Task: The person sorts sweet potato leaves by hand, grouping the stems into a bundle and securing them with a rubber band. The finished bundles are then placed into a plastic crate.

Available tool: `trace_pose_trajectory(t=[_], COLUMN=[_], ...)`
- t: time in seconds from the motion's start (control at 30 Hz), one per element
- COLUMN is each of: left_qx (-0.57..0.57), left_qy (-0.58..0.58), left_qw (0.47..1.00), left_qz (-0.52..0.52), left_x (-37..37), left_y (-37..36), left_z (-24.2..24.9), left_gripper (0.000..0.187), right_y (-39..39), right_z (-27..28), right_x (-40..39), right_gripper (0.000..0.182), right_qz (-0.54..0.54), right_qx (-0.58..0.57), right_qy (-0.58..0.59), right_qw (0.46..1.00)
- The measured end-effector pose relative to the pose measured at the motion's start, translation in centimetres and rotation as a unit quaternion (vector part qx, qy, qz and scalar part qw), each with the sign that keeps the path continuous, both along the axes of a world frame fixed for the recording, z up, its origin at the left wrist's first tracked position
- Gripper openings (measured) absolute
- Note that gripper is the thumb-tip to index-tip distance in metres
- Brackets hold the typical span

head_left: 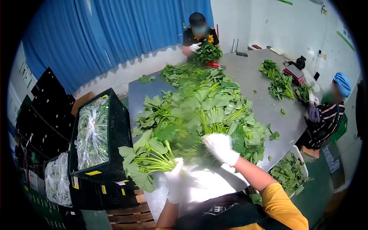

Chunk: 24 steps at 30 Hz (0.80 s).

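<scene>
My left hand (175, 179), in a white glove, is closed around the stems of a bunch of leafy greens (151, 160), whose broad leaves fan out to the left. To its right, my gloved right hand (221, 148) is at the near edge of a large pile of the same greens (214, 101). Its fingers are curled in at the stems there, though a blur hides part of what they grip. The pile's stems mostly point towards me.
A metal table (253, 73) bears the pile. Left stand dark crates (115, 130) with plastic-wrapped greens. One co-worker (199, 34) holds greens across the table; another (327, 115) works at right beside a red scale (294, 73). A tub of greens (289, 174) sits lower right.
</scene>
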<state>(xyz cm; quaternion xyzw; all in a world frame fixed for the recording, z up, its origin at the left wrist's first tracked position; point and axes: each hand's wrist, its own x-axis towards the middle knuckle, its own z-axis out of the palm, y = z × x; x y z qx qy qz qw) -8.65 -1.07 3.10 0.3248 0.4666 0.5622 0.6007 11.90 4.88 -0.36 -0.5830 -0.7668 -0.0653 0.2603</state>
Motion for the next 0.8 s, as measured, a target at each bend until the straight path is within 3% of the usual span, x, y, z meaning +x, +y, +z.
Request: trace_pose_trajectory(t=[0.07,0.1,0.13,0.2,0.23,0.4,0.43,0.53,0.6,0.7,0.8], left_qx=[0.003,0.024,0.026,0.005,0.006,-0.011,-0.023,-0.009,-0.003,-0.05,0.002], left_qy=[0.003,-0.008,-0.012,-0.015,-0.02,-0.019,-0.014,-0.016,0.006,-0.002,0.004], left_qw=[1.0,0.999,0.999,1.0,1.0,0.999,0.998,0.997,0.995,0.987,0.974], left_qz=[0.018,0.024,0.024,-0.009,-0.014,-0.041,-0.05,-0.075,-0.103,-0.151,-0.226], left_x=[-0.7,-0.8,-0.9,-0.4,0.1,3.2,3.7,5.2,6.0,7.3,8.0], left_y=[0.4,0.6,0.7,1.2,1.2,1.0,0.8,0.5,0.5,0.4,-0.2], left_z=[-0.9,-1.8,-2.1,-2.7,-3.1,-3.6,-3.4,-3.4,-2.9,-2.1,-0.7], left_gripper=[0.009,0.01,0.01,0.012,0.012,0.011,0.012,0.015,0.022,0.029,0.027], right_y=[-0.4,-1.9,-3.5,-5.0,-5.6,-9.4,-10.0,-11.8,-12.7,-14.0,-15.1], right_z=[1.6,4.9,7.7,5.9,4.9,-3.9,-4.9,-4.4,-4.6,-5.6,-4.4], right_x=[4.0,5.0,6.1,10.0,10.6,10.7,10.1,7.7,6.4,4.9,4.1], right_gripper=[0.02,0.02,0.021,0.018,0.022,0.02,0.021,0.034,0.036,0.029,0.03], right_qz=[-0.008,-0.057,-0.106,-0.008,-0.022,0.036,0.043,0.102,0.08,0.033,0.062], right_qx=[0.127,0.083,0.037,0.054,0.04,-0.199,-0.21,-0.216,-0.221,-0.239,-0.261], right_qy=[0.298,0.465,0.615,0.756,0.832,0.923,0.924,0.906,0.895,0.844,0.772], right_qw=[0.946,0.879,0.78,0.652,0.553,0.328,0.318,0.348,0.379,0.48,0.576])
